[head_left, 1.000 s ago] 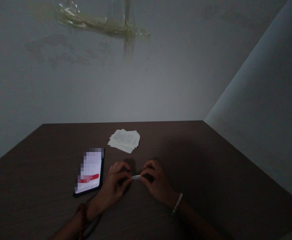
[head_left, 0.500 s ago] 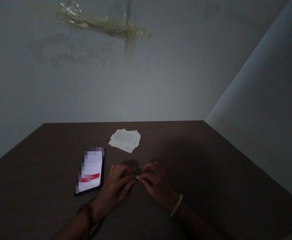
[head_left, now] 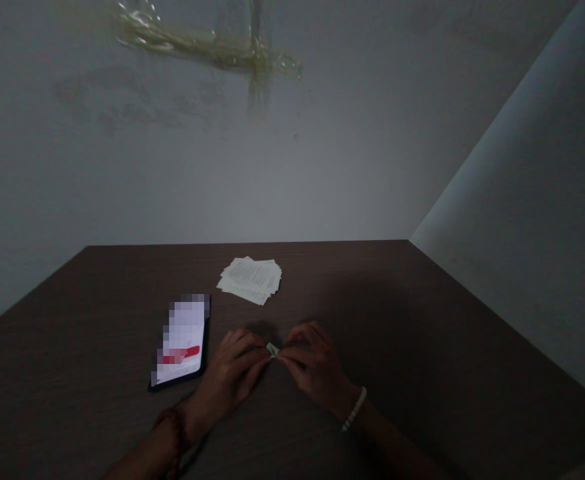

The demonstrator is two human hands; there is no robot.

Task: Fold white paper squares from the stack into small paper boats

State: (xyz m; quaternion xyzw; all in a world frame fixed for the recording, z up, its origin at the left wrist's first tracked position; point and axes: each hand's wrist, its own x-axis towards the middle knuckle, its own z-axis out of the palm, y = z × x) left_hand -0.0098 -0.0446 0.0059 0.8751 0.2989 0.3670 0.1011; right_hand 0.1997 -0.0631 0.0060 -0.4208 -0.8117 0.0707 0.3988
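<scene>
A small folded piece of white paper [head_left: 273, 349] is pinched between my two hands, low over the middle of the table. My left hand [head_left: 237, 363] grips its left side with thumb and fingertips; a dark beaded bracelet is on that wrist. From the right, my right hand [head_left: 317, 363] pinches the other side, and a pale beaded bracelet circles its wrist. The fingertips cover much of the paper, so its full shape is hidden.
A loose stack of printed paper slips [head_left: 251, 280] lies beyond my hands. Left of my left hand rests a phone [head_left: 185, 340] with its screen lit. The brown table [head_left: 372, 267] meets a wall [head_left: 297, 187] with clear tape stuck on it.
More of the folded paper shows between my fingertips now, tilted upward. Both hands have hardly moved.
</scene>
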